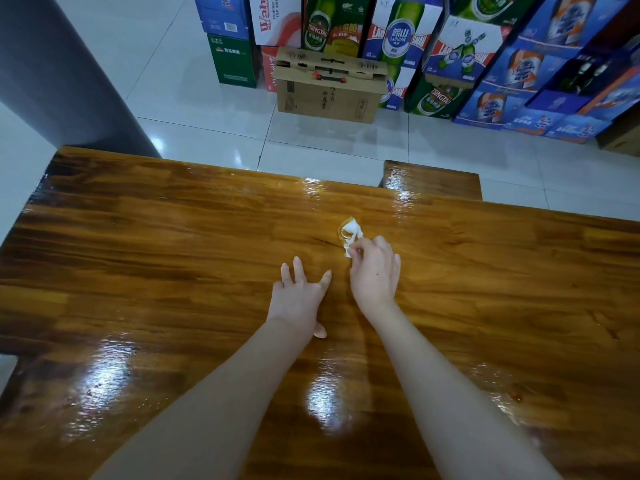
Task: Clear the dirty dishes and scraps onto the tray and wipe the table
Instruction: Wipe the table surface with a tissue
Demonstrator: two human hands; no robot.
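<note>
The right hand (375, 275) pinches a crumpled white tissue (351, 233), stained brown, against the glossy wooden worktop (156, 254). The tissue sits near the worktop's middle, at eleven o'clock from that hand. The left hand (299, 299) lies released at eight o'clock from the right, fingers spread straight on the wood, grasping nothing. A small reddish spot (516, 396) marks the worktop at four o'clock. At twelve o'clock, on the tiled floor (173, 109), stand a cardboard box (329, 88) and stacked beer cartons (519, 64).

Table (173, 258) glossy varnished wood w/ wet sheen; tissue (351, 233) soft white paper, stained brown; box (327, 86) matt cardboard.
</note>
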